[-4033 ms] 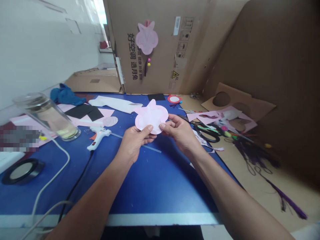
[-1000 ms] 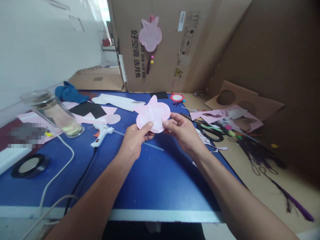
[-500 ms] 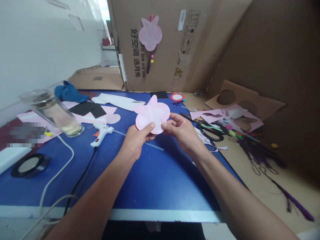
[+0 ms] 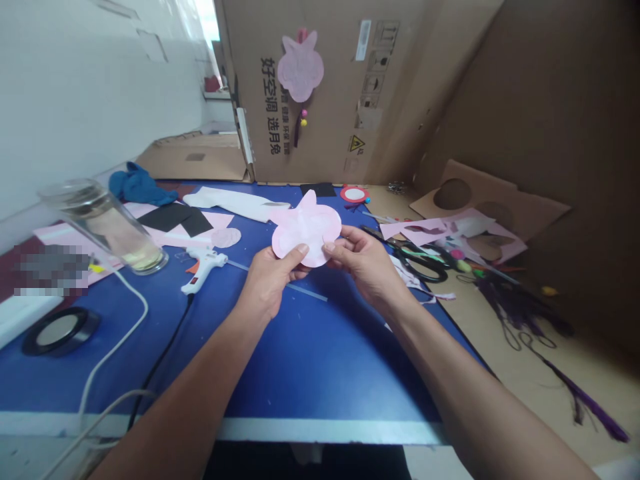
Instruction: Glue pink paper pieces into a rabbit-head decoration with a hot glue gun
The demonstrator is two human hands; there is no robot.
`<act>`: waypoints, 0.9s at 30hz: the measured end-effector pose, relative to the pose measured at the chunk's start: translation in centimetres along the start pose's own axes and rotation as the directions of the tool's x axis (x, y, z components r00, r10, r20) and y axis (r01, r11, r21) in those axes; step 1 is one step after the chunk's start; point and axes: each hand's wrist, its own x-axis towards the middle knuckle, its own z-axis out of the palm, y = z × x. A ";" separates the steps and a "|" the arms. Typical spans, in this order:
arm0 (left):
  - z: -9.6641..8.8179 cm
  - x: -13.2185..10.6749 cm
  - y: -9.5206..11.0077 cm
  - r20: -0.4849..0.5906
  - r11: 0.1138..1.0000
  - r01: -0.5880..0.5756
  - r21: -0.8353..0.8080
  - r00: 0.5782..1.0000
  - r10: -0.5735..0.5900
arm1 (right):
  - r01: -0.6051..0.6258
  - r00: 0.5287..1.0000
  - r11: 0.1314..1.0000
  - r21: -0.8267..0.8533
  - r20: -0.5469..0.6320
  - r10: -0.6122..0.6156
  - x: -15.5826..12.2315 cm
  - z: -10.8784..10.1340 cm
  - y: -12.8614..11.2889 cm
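Both hands hold a pink paper cutout [image 4: 311,227], scalloped in outline with pointed tips at its top, above the blue table [image 4: 320,367]. My left hand [image 4: 273,277] pinches its lower left edge, thumb on the front and fingers behind. At the lower right edge, my right hand [image 4: 363,263] is closed on it in the same way. A clear glue stick [image 4: 307,292] lies on the table beneath. Left of my left hand rests a white hot glue gun [image 4: 204,267]. A similar pink cutout [image 4: 301,70] with a beaded tassel hangs on the cardboard behind.
At left stand a glass of pale liquid [image 4: 115,227], black tape [image 4: 60,331] and a white cable [image 4: 145,303]. Black-handled scissors [image 4: 425,267], pink paper scraps [image 4: 500,243] and purple tassels [image 4: 590,407] lie at right. Cardboard walls [image 4: 565,100] rise behind and to the right.
The pink cutout has tilted very slightly between my fingers. Both hands keep their grip and stay almost in place.
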 end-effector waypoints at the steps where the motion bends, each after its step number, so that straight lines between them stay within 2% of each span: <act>1: 0.0 0.0 0.0 0.001 1.000 0.003 0.000 1.000 -0.003 | 0.004 1.000 1.000 0.002 -0.005 -0.004 0.0 0.0 0.0; 6: 0.0 0.1 0.0 0.008 1.000 0.006 -0.013 1.000 -0.006 | 0.009 0.999 1.000 0.005 -0.048 -0.009 0.2 0.0 -0.1; 17: -0.2 0.2 0.0 0.010 1.000 -0.018 -0.012 1.000 0.018 | -0.039 0.998 0.998 0.059 -0.054 0.042 0.0 0.2 -0.2; 27: 0.2 -0.1 0.2 0.034 0.998 -0.005 -0.063 0.999 0.007 | 0.010 0.996 0.999 0.037 -0.093 -0.007 0.1 0.0 -0.2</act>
